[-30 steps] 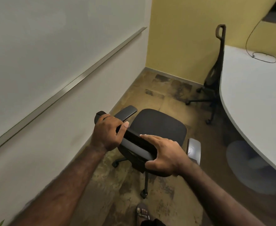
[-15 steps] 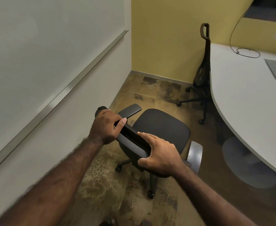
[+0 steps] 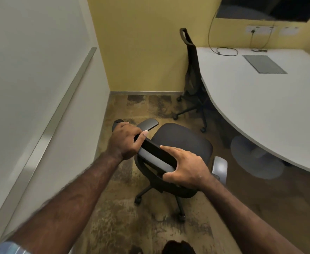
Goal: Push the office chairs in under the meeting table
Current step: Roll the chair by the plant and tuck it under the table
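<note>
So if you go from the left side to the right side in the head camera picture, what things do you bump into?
White wall → left hand → right hand, both on the near chair → far chair → meeting table.

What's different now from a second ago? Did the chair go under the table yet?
Not yet. The view swung right, so more of the table and its cable show. The chair seems to have turned a little toward the table, but its seat is still out in the open. Both hands, left and right, kept their grip on the chair's back. The far chair stayed tucked against the table.
</note>
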A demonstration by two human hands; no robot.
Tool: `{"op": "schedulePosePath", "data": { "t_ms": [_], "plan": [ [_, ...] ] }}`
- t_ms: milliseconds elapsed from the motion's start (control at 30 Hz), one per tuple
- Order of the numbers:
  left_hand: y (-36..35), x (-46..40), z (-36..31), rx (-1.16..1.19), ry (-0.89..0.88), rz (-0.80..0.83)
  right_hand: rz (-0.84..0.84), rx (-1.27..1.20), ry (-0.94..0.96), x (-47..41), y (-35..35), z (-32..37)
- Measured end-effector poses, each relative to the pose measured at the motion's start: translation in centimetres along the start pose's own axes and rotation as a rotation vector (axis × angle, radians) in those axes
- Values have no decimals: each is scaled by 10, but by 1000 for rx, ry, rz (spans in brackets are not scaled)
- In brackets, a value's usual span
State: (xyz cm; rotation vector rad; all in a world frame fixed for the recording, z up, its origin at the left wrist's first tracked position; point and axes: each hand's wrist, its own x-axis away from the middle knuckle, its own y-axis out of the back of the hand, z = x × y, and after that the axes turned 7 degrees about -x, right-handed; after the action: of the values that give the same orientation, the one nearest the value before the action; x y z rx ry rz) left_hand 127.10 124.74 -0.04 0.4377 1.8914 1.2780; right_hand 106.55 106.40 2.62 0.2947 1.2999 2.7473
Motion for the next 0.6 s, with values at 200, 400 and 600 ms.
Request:
{"op": "schedulePosePath", "data": {
  "t_ms": [200,400,600],
  "plan": [
    [-16,-47,12,12,-72,60,-81,62,-87,-27,15,-1],
    [-36,-95,14,2,-133,120,-92,98,-179,-60,34,-15],
    [-54,-149,17,-34,-243,216,-100,75,-244,-96,51,-35]
  ]
}}
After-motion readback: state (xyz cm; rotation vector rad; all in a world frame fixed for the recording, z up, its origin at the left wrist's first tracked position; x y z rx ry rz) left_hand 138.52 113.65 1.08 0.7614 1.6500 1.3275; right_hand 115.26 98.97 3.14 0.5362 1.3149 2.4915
